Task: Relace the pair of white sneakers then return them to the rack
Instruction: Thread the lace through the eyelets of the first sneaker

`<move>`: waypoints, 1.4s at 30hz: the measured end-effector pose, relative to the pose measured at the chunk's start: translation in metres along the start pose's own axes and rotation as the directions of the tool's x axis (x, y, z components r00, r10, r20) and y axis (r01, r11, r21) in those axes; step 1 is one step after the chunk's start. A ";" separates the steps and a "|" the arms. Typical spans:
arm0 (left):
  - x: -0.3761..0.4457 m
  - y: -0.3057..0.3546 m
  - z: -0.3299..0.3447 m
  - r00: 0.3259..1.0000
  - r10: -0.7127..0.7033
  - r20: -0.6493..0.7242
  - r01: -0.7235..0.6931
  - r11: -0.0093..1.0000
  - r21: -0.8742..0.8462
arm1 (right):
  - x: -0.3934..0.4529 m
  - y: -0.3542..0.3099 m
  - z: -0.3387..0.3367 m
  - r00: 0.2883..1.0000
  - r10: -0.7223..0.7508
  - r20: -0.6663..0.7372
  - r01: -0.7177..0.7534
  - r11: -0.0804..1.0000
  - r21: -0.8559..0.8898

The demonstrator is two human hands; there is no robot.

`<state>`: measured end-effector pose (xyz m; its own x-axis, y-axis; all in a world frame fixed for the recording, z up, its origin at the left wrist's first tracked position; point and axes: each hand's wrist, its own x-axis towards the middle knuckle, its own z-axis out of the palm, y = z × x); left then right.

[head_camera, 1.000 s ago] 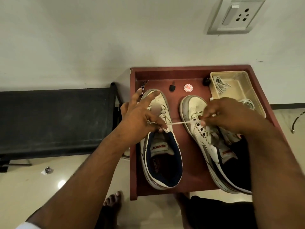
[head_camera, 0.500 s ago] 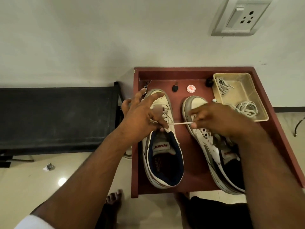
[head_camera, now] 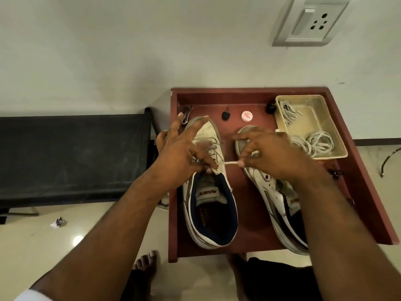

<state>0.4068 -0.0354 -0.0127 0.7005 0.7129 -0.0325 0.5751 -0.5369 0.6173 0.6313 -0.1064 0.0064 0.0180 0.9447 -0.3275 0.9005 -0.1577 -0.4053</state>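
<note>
We draw a lace across the left-hand sneaker on the red tray

Our left hand (head_camera: 182, 153) pinches the lace (head_camera: 231, 163) at the top eyelets of the left sneaker (head_camera: 211, 213), while our right hand (head_camera: 271, 155) pinches its free end, taut between them. Since half a second ago the right hand has closed in, shortening that span. The right sneaker (head_camera: 275, 192) lies at 3 o'clock of the first, both on the tray (head_camera: 247, 213); spare laces (head_camera: 312, 142) sit in the beige box (head_camera: 334, 131) at 2 o'clock.

wall socket (head_camera: 310, 21), black bench (head_camera: 71, 157) (floor level)
</note>
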 end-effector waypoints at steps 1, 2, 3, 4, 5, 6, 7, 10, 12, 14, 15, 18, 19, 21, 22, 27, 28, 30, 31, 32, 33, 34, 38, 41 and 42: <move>0.000 0.001 0.000 1.000 -0.006 -0.007 0.006 1.000 -0.001 | -0.009 0.014 -0.011 0.999 0.044 0.018 -0.045 0.999 0.022; -0.001 0.001 0.000 1.000 -0.018 -0.007 0.018 1.000 -0.001 | -0.017 0.031 -0.021 0.995 0.093 0.030 -0.094 0.995 0.044; -0.001 0.002 -0.001 1.000 -0.029 0.001 0.029 1.000 0.007 | -0.024 0.044 -0.030 0.991 0.126 0.040 -0.128 0.991 0.047; -0.002 0.004 -0.001 0.999 -0.035 0.012 0.035 0.999 0.011 | -0.031 0.049 -0.037 0.984 0.173 0.047 -0.175 0.984 0.044; -0.001 0.005 -0.002 0.999 -0.038 0.027 0.037 0.999 0.010 | -0.034 0.048 -0.039 0.975 0.216 0.046 -0.217 0.976 0.034; -0.001 0.006 -0.002 0.998 -0.040 0.040 0.039 0.999 0.008 | -0.033 0.043 -0.037 0.971 0.239 0.026 -0.239 0.971 -0.004; -0.001 0.006 -0.002 0.998 -0.040 0.047 0.039 0.999 0.008 | -0.029 0.031 -0.032 0.975 0.220 -0.004 -0.220 0.973 -0.069; -0.001 0.005 -0.002 0.998 -0.016 0.053 0.016 1.000 0.002 | -0.007 -0.018 -0.003 0.999 0.050 0.010 -0.048 0.990 -0.130; -0.001 0.002 -0.003 0.999 -0.001 0.043 0.001 1.000 0.004 | 0.005 -0.035 0.016 0.997 -0.057 0.052 0.062 0.994 -0.085; -0.001 -0.001 -0.003 0.999 0.005 0.038 -0.006 1.000 0.029 | 0.007 -0.033 0.019 0.996 -0.078 0.032 0.079 0.997 -0.019; -0.001 -0.002 -0.002 1.000 0.012 0.028 -0.013 0.999 0.032 | 0.005 -0.024 0.014 0.998 -0.062 0.013 0.062 0.998 0.027; -0.001 -0.006 0.001 0.999 0.029 -0.016 -0.029 0.999 0.022 | -0.009 0.015 -0.010 0.999 0.034 0.037 -0.037 0.996 0.078; -0.001 -0.007 0.001 0.999 0.029 -0.016 -0.029 0.999 0.020 | -0.015 0.028 -0.015 0.997 0.058 0.050 -0.061 0.995 0.081; 0.000 -0.005 0.002 1.000 0.015 -0.001 -0.015 0.999 0.029 | -0.020 0.034 -0.020 0.996 0.069 0.053 -0.073 0.994 0.084; 0.000 -0.003 0.002 1.000 0.006 0.016 -0.007 0.999 0.037 | -0.018 0.028 -0.018 0.996 0.077 0.034 -0.079 0.995 0.059; 0.001 -0.004 -0.006 0.994 -0.096 0.050 0.106 0.962 -0.252 | -0.001 -0.020 0.005 0.999 0.032 0.031 -0.031 0.998 -0.052; 0.000 -0.006 -0.010 0.990 -0.134 0.039 0.140 0.935 -0.325 | 0.001 -0.022 0.008 0.999 0.023 0.046 -0.021 0.999 -0.035; -0.001 -0.014 -0.014 0.981 -0.181 0.065 0.192 0.926 -0.324 | 0.001 -0.019 0.008 0.998 0.040 0.039 -0.040 0.999 -0.008; -0.002 -0.018 -0.013 0.975 -0.196 0.105 0.218 0.940 -0.264 | 0.000 -0.018 0.008 0.998 0.062 0.022 -0.061 0.998 -0.005; -0.002 -0.021 -0.012 0.965 -0.217 0.147 0.244 0.948 -0.204 | -0.001 -0.017 0.007 0.998 0.070 -0.003 -0.070 0.998 -0.010; -0.002 -0.023 -0.011 0.956 -0.237 0.175 0.264 0.953 -0.152 | -0.001 -0.017 0.006 0.997 0.067 -0.023 -0.068 0.998 -0.015; -0.002 -0.025 -0.010 0.945 -0.258 0.200 0.283 0.953 -0.108 | 0.000 -0.019 0.006 0.998 0.058 -0.037 -0.059 0.998 -0.015; -0.004 -0.019 -0.013 0.935 -0.275 0.222 0.253 0.960 0.121 | 0.002 -0.024 0.009 0.996 0.058 -0.072 -0.059 0.998 -0.012; -0.007 -0.021 -0.016 0.926 -0.279 0.256 0.248 0.957 0.148 | 0.002 -0.021 0.010 0.993 0.068 -0.099 -0.068 0.998 0.011; -0.007 -0.023 -0.019 0.921 -0.292 0.259 0.263 0.955 0.139 | 0.002 -0.019 0.011 0.991 0.070 -0.112 -0.069 0.998 0.012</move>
<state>0.3808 -0.0195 -0.0121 0.5866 0.6964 -0.4134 0.7923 -0.3878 0.4711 0.6098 -0.1042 0.0041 0.1293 0.9577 -0.2571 0.8918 -0.2257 -0.3920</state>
